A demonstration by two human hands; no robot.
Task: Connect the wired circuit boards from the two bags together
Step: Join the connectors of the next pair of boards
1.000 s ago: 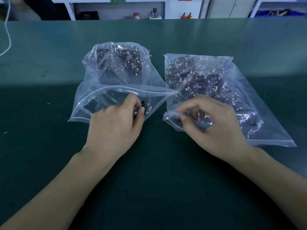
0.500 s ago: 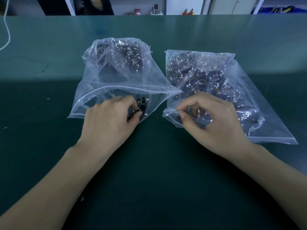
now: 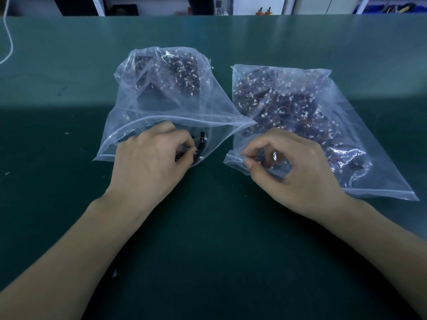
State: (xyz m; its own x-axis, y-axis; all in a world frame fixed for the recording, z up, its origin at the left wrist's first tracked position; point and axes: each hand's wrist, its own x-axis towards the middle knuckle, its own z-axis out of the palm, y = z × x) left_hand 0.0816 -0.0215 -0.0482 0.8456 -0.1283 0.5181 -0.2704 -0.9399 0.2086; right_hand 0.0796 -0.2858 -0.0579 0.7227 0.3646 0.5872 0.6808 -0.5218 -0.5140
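Two clear zip bags lie side by side on the green mat, each filled with small dark circuit boards with thin wires and white connectors. My left hand [image 3: 152, 158] is in the open mouth of the left bag [image 3: 161, 93] and pinches a small black wired board [image 3: 200, 146] at its fingertips. My right hand [image 3: 291, 172] sits at the near corner of the right bag [image 3: 300, 107], fingers curled inside its mouth around something small; what it holds is hidden by plastic and fingers.
The green mat [image 3: 208, 250] covers the bench. A white cable [image 3: 9, 38] loops at the far left. Shelving and small items stand beyond the bench's far edge.
My left hand has drawn the black board toward the bag's mouth, nearer to me. My right hand has stayed at the right bag's corner with little movement.
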